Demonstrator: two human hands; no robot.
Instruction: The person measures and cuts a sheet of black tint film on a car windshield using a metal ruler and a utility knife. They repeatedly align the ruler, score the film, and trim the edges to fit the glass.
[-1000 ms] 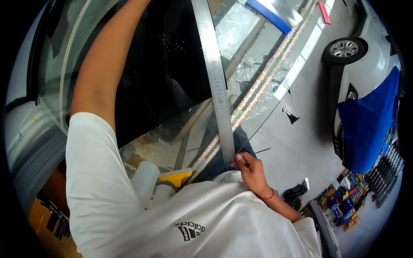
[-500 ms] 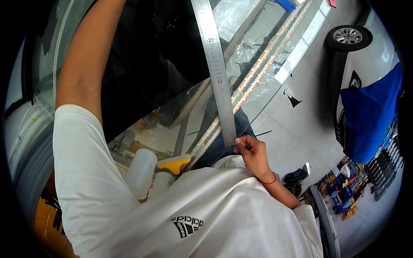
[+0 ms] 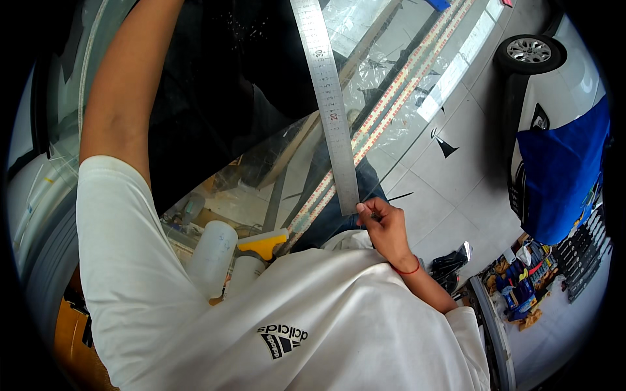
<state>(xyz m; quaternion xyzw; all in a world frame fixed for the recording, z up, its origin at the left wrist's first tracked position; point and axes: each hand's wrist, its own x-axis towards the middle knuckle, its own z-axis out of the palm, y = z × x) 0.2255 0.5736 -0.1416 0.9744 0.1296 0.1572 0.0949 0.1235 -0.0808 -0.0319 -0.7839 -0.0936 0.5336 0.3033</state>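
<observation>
A long steel ruler lies across a glass tabletop, its upper part over a sheet of black film. At the ruler's near end is my right hand, thumb and fingers closed together. The thumb tip is right by the ruler's corner. Something small and dark shows between the fingers, too hidden to name. My left forearm reaches up past the film's left side, and its hand lies beyond the top edge of the picture.
A white bottle and a yellow-headed squeegee stand near my body. Measuring strips run diagonally along the glass. Rightward are a car wheel, a blue cover over the car's body, and tools on the floor.
The view has shifted slightly, and my left arm sits a little further left. My right hand keeps its place at the ruler's end.
</observation>
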